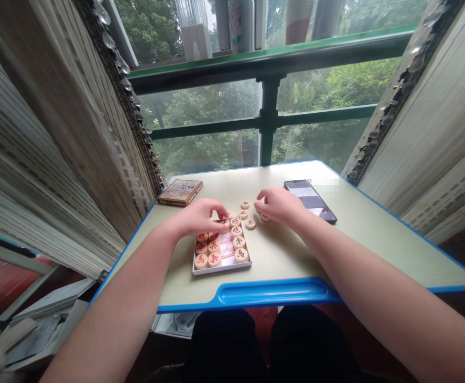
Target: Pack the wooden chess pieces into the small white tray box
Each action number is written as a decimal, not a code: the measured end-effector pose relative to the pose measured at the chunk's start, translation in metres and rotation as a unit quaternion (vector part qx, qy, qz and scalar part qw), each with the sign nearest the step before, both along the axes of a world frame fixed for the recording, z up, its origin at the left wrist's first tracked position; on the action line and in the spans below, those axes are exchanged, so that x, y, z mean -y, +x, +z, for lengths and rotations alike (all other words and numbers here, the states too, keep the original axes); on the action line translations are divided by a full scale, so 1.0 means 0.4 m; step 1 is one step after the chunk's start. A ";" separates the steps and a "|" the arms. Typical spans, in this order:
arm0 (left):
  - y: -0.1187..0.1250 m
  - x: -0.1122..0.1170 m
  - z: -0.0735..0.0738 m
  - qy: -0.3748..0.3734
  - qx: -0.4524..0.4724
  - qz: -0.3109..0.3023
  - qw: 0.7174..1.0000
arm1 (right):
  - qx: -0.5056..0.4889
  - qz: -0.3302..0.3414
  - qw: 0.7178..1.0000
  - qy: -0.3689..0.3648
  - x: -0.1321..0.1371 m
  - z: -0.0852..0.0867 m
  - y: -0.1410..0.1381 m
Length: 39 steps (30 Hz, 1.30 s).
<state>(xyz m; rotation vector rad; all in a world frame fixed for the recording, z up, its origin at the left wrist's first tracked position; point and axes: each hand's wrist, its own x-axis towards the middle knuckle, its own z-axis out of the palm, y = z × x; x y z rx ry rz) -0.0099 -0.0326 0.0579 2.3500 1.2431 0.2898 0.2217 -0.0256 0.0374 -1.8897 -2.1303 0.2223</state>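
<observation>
My left hand reaches over a shallow white box, its thumb and fingers closed on a round wooden xiangqi piece at the far end of the box. Red-lettered pieces line the box's left side, partly under that hand. Along its right side runs a column of black-lettered pieces, with a bare strip of red-lined lining between. My right hand rests curled on the table, beside a partly covered piece; what its fingers hold, if anything, is hidden. Several loose pieces lie between the hands.
A brown box lid lies at the table's far left. Behind my right hand is a phone. The pale table has a blue edge and a blue front trough. Green window railings and curtains surround it.
</observation>
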 end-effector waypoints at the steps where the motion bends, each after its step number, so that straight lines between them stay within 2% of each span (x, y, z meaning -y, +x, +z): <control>1: -0.001 0.001 0.001 0.000 0.001 0.001 1.000 | 0.004 -0.003 1.000 -0.008 0.000 0.000 0.000; 6: -0.004 0.004 0.009 -0.004 -0.008 -0.002 1.000 | 0.023 -0.008 0.999 -0.044 -0.001 0.001 0.001; 15: -0.002 0.004 0.002 0.009 -0.012 -0.004 1.000 | 0.011 -0.003 1.000 -0.025 -0.009 -0.011 0.004; 20: -0.002 0.012 0.012 0.028 0.000 -0.007 1.000 | -0.036 0.039 0.998 0.046 0.004 0.007 -0.004; 23: -0.001 0.021 0.028 0.058 0.027 0.008 0.998 | -0.135 0.103 0.982 0.083 0.026 0.024 -0.019; 28: -0.005 0.022 0.036 0.083 0.048 0.025 0.995 | -0.319 0.163 0.933 0.014 0.057 0.024 -0.045; 32: -0.004 0.019 0.030 0.082 0.059 0.020 0.995 | -0.371 0.206 0.905 -0.016 0.066 0.009 -0.061; 39: 0.001 0.024 0.029 0.011 0.135 0.051 0.989 | -0.420 0.222 0.879 0.039 0.069 0.004 -0.074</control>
